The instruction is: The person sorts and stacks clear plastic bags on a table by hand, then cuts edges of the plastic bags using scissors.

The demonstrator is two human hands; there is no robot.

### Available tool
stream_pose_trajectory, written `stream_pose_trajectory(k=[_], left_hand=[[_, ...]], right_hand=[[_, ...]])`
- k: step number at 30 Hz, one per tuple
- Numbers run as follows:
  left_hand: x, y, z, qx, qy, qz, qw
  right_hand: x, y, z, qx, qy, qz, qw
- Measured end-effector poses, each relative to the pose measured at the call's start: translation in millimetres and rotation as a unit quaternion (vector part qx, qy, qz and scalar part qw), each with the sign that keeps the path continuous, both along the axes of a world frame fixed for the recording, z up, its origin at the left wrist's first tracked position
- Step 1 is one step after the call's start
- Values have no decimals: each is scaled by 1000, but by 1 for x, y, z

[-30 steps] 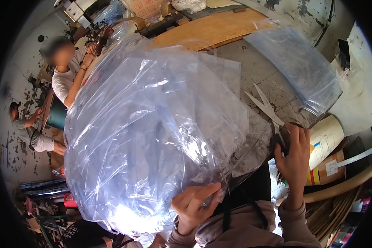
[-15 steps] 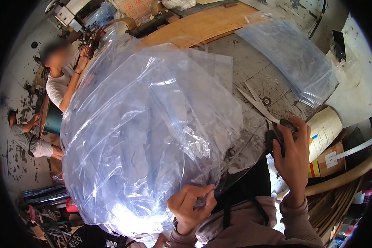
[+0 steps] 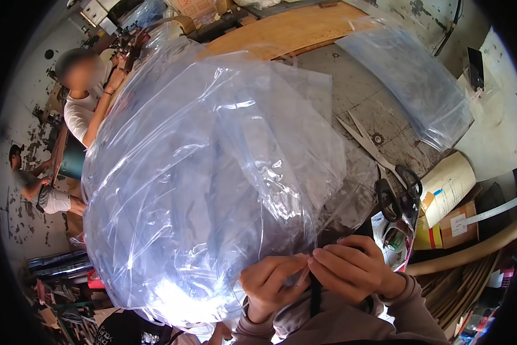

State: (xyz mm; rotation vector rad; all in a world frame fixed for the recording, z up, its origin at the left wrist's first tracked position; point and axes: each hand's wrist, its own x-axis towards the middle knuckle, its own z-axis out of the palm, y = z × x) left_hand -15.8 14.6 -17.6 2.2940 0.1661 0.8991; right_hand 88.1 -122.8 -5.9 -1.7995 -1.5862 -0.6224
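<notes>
Landmark = the scissors (image 3: 389,165), lying on the table (image 3: 355,95), nobody's fingers on them: blades parted, tips pointing away & a bit left, handles twd the wearer.

The clear plastic sheeting (image 3: 207,172) is a big loose heap left of the scissors, spreading well past them on that side; its near edge, closest to the wearer, sits nearer & left of the handles. Both hands are there. L hand (image 3: 270,282) has thumb + forefinger tips pinched together, apparently on that edge. R hand (image 3: 350,265), b/w the L hand & the scissors' handles, has bent fingers w/ tips meeting the L tips; can't tell if any film is caught b/w them.

Key relation: from the pinch, the heap's bulk lies away & left, on the far side from the scissors. Long axis of the whole heap unclear; one bright fold runs from the far left of the scissors down twd the pinch. L hand is nearer the bulk, R hand nearer the scissors, apart from them.

A flat stack of film (image 3: 411,83) lies beyond & right of the scissors; the wooden board (image 3: 287,31) is farther off, beyond & left.
</notes>
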Motion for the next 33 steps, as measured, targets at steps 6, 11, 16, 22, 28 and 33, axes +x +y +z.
stream_pose_trajectory(k=[6,11,16,22,28,33], left_hand=[[1,1,0,27,-8,-22,999],[0,4,-3,53,-11,-50,997],[5,3,-4,73,-35,-51,995],[4,2,-9,66,-38,-72,994],[6,2,-6,34,-42,-90,994],[-12,6,-4,52,-19,-116,992]], right_hand=[[1,1,-5,10,42,2,999],[-8,12,-20,74,142,-17,987],[-12,20,-26,111,215,-40,969],[14,33,-15,120,236,-186,946],[49,56,-7,152,158,-230,948],[71,63,-1,174,147,-288,930]])
